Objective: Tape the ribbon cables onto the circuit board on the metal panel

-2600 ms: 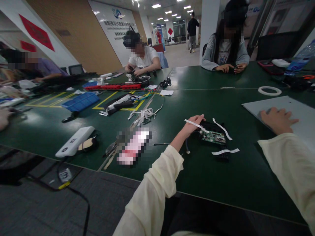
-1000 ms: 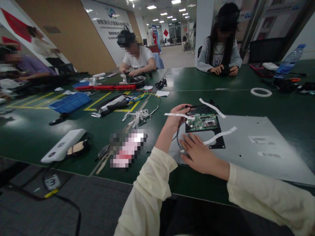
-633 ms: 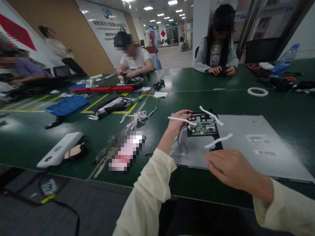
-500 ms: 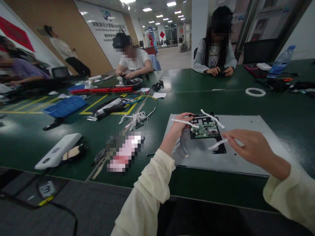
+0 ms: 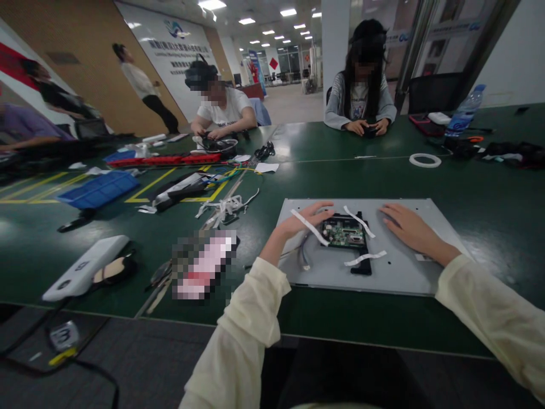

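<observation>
A green circuit board [image 5: 343, 234] in a black bracket [image 5: 363, 262] lies on a grey metal panel [image 5: 409, 278]. White tape strips are on it: one strip [image 5: 310, 227] at the left, another strip [image 5: 360, 221] at the upper right, and a third strip [image 5: 365, 258] across the bracket's lower arm. My left hand [image 5: 304, 220] is open, fingers stretched beside the board's upper left edge. Flat on the panel, to the right of the board, my right hand [image 5: 411, 227] rests open with nothing in it. Thin cables [image 5: 305, 255] hang out left of the board.
A pile of white strips [image 5: 225, 210], a blurred-out phone [image 5: 208, 264] and a white device [image 5: 87, 270] lie to the left. A blue crate [image 5: 97, 190] stands farther back. A white tape roll [image 5: 424, 161] and a water bottle [image 5: 464, 113] are beyond the panel. Two people sit opposite.
My right hand has let go of the white strip, which now lies across the bracket's arm, and has moved right onto the panel. The board has settled flatter; my left hand has opened.
</observation>
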`<state>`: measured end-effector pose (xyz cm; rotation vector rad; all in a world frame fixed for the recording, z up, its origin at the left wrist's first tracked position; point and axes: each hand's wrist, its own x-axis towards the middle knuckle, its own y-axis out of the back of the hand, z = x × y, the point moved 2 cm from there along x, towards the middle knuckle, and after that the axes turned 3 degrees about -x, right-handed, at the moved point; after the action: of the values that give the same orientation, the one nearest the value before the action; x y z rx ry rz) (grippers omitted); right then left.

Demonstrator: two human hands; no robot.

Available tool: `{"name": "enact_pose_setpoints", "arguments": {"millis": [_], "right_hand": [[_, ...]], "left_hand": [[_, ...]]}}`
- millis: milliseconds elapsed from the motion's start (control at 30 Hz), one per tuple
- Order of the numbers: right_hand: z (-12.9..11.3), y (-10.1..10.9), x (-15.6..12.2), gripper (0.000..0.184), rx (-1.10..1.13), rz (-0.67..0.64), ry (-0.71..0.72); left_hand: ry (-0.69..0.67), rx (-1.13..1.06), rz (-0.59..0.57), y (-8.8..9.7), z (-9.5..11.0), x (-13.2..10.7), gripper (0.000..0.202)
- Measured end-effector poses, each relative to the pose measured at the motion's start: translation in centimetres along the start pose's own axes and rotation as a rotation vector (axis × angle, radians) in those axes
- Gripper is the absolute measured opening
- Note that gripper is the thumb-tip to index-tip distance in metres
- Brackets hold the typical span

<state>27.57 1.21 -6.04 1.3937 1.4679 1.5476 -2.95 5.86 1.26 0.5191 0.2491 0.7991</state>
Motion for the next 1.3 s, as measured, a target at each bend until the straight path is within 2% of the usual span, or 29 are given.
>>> {"name": "enact_pose_setpoints", "arguments": {"millis": [100,200,433,833,1000,1067,1133,1233,1300], "right_hand": [[-0.2,0.3,0.0,0.052,-0.004,-0.011,-0.007],[-0.1,0.3,0.0,0.051,-0.009,-0.005,-0.001],[0.4,-0.3,0.1,0.051,-0.029,0.009,0.025],[0.5,-0.4,-0.2,0.051,-0.022,-0.025,0.024],[0.4,0.4,-0.2,0.048,0.045,-0.023,0.034],[0.4,1.3,-0.3,0.045,0.096,0.0,0.015],[0.4,2.5,-0.5,0.04,0.139,0.066,-0.054],[0.1,4.4,-1.0,0.034,0.209,0.132,-0.162],[-0.3,5.0,-1.3,0.031,0.263,0.076,-0.165]], "left_hand": [[-0.023,0.122,-0.177,0.0,0.2,-1.0,0.091],[-0.03,0.246,-0.22,-0.3,0.0,-0.9,0.109],[-0.16,0.225,-0.179,-1.6,0.8,0.8,0.102],[-0.117,0.221,-0.151,-3.0,-0.2,2.3,0.108],[-0.098,0.254,-0.047,-3.8,0.4,1.8,0.112],[-0.13,0.248,0.011,-3.9,1.5,1.4,0.107],[-0.228,0.183,0.02,-4.2,3.1,1.0,0.089],[-0.332,0.004,-0.087,-4.9,5.2,0.6,0.044],[-0.342,-0.053,-0.156,-5.6,6.0,0.5,0.027]]}}
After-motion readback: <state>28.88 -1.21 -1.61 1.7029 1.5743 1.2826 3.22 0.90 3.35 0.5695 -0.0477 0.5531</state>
